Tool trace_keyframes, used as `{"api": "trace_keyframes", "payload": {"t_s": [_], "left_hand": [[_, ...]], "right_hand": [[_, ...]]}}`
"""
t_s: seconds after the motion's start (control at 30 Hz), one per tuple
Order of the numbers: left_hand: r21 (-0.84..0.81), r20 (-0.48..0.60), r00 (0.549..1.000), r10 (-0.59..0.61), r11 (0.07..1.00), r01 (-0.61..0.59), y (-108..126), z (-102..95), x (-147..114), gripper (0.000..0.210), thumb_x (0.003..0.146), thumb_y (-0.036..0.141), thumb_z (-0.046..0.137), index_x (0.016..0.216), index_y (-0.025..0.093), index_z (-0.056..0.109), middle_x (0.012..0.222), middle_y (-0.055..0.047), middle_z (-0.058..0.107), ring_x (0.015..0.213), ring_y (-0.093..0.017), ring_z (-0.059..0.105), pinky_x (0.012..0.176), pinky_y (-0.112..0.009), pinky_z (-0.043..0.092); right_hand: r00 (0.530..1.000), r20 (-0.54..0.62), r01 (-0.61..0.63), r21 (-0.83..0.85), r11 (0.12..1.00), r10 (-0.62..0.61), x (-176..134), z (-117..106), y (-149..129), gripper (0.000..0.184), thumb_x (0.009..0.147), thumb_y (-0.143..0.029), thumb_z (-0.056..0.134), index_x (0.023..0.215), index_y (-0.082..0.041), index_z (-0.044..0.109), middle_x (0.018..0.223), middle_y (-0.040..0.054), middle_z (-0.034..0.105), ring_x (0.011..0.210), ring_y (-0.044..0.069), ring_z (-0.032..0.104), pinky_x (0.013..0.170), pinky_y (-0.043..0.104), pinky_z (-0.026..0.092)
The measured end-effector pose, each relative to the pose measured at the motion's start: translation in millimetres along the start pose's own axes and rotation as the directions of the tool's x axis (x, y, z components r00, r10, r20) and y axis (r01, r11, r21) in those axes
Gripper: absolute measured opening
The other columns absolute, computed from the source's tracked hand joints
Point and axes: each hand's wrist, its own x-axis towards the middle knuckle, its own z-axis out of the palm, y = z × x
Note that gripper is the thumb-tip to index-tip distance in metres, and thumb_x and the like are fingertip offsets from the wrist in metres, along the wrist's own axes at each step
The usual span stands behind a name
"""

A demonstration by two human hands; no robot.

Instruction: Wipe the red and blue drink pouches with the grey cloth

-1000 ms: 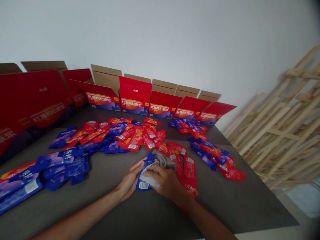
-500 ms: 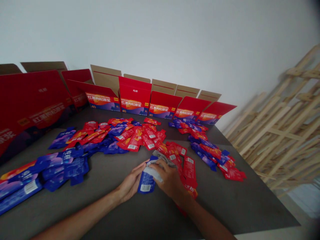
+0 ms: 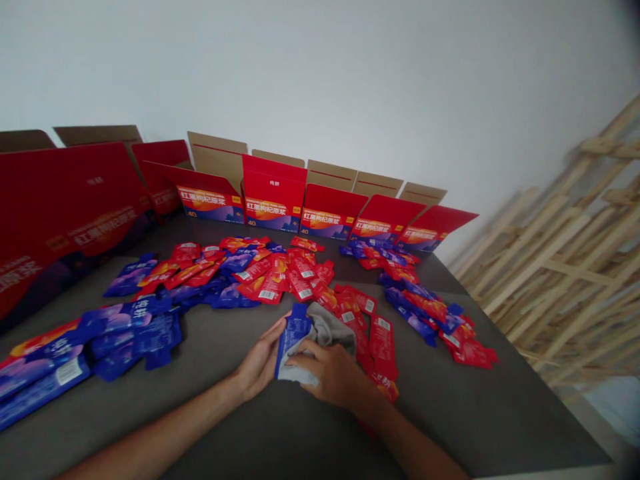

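A blue pouch point(image 3: 295, 330) with a short spout-like top is in my left hand point(image 3: 263, 357), gripped along its left edge and from behind. My right hand point(image 3: 333, 370) presses a grey cloth point(image 3: 327, 330) against the pouch's front, covering its lower part. The cloth bunches up behind the right fingers. Just right of the cloth, red pouches point(image 3: 383, 347) lie in a loose row, partly hidden by my right forearm. Beyond both hands spreads a mixed heap of red and blue pouches point(image 3: 267, 287).
Open red cartons point(image 3: 275, 210) stand along the table's back, with a larger red carton point(image 3: 65, 220) at left. Blue pouches point(image 3: 135, 333) lie at left, and a mixed row point(image 3: 425, 307) at right. Wooden frames point(image 3: 575, 267) lean beyond the right edge of the dark table point(image 3: 500, 420).
My right hand has slid the cloth down the pouch, so its upper part now shows and its lower part is covered. The view has shifted slightly.
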Motion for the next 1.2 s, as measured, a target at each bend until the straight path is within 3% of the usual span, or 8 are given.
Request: {"api": "trace_keyframes", "payload": {"t_s": [0.1,0.3,0.5,0.67,0.8,1.0,1.1,1.2], "left_hand": [[-0.011,0.022,0.998,-0.056,0.998,0.057,-1.5,-0.2,-1.2,0.036,0.094,0.024,0.054,0.13,0.018,0.057,0.105,-0.01,0.073,0.084,-0.018,0.07,0.081,-0.031,0.054],[-0.007,0.069,0.991,-0.112,0.994,0.112,-6.8,1.2,-6.6,0.035,0.092,0.022,0.057,0.126,0.016,0.061,0.106,-0.01,0.073,0.09,-0.017,0.069,0.085,-0.029,0.051],[0.003,0.057,0.993,-0.1,0.995,0.1,-4.8,1.7,-6.1,0.038,0.092,0.026,0.057,0.13,0.018,0.058,0.105,-0.009,0.073,0.082,-0.017,0.069,0.079,-0.029,0.052],[0.006,0.029,0.997,-0.075,0.997,0.075,-1.4,1.1,-3.8,0.035,0.093,0.025,0.056,0.127,0.016,0.06,0.104,-0.01,0.074,0.087,-0.017,0.07,0.083,-0.028,0.051],[0.041,0.08,0.996,-0.047,0.998,0.043,-3.1,0.6,-4.4,0.038,0.091,0.026,0.06,0.127,0.016,0.061,0.103,-0.01,0.074,0.085,-0.018,0.069,0.082,-0.029,0.051],[0.032,0.14,0.989,-0.036,0.999,0.032,-8.6,0.1,-8.5,0.04,0.086,0.026,0.068,0.124,0.014,0.064,0.105,-0.01,0.073,0.091,-0.018,0.068,0.085,-0.029,0.05],[0.025,0.126,0.991,-0.045,0.999,0.042,-8.8,0.2,-9.5,0.04,0.087,0.026,0.067,0.125,0.015,0.063,0.106,-0.01,0.073,0.088,-0.018,0.068,0.082,-0.028,0.051],[0.032,0.083,0.996,-0.046,0.999,0.043,-7.7,-0.7,-7.3,0.04,0.089,0.026,0.063,0.128,0.016,0.059,0.104,-0.01,0.074,0.083,-0.017,0.069,0.078,-0.028,0.052]], "right_hand": [[0.991,-0.094,-0.098,0.017,0.995,0.099,1.2,1.8,1.6,0.045,0.084,-0.026,0.067,0.128,-0.029,0.057,0.127,0.0026,0.059,0.097,0.02,0.065,0.074,0.029,0.056],[0.918,-0.293,-0.254,0.086,0.963,0.268,2.2,4.9,7.9,0.044,0.084,-0.017,0.063,0.127,-0.027,0.058,0.125,0.0055,0.06,0.106,0.021,0.063,0.086,0.031,0.055],[0.987,-0.132,-0.087,0.053,0.995,0.093,1.1,1.6,8.0,0.046,0.081,-0.022,0.067,0.126,-0.027,0.058,0.126,0.0046,0.06,0.101,0.021,0.064,0.078,0.03,0.056],[1.0,-0.014,0.028,0.038,0.999,-0.028,-0.6,-2.7,3.6,0.046,0.082,-0.027,0.068,0.126,-0.028,0.056,0.126,0.0027,0.061,0.099,0.02,0.065,0.071,0.027,0.055],[0.995,-0.086,-0.051,0.036,0.998,0.054,0.4,-1.3,3.3,0.045,0.083,-0.024,0.067,0.126,-0.028,0.057,0.126,0.0037,0.061,0.098,0.021,0.065,0.074,0.028,0.055],[0.921,-0.317,-0.212,0.088,0.973,0.229,1.1,4.8,8.5,0.045,0.083,-0.017,0.064,0.126,-0.027,0.057,0.124,0.0061,0.061,0.106,0.021,0.062,0.082,0.03,0.055],[0.94,-0.276,-0.185,0.083,0.979,0.201,0.4,3.0,8.8,0.046,0.083,-0.018,0.063,0.128,-0.028,0.056,0.125,0.0056,0.06,0.105,0.021,0.062,0.081,0.03,0.055],[0.986,-0.128,-0.096,0.058,0.994,0.103,-0.5,-0.1,7.3,0.045,0.083,-0.024,0.065,0.127,-0.028,0.056,0.126,0.004,0.06,0.101,0.02,0.064,0.076,0.029,0.055]]}}
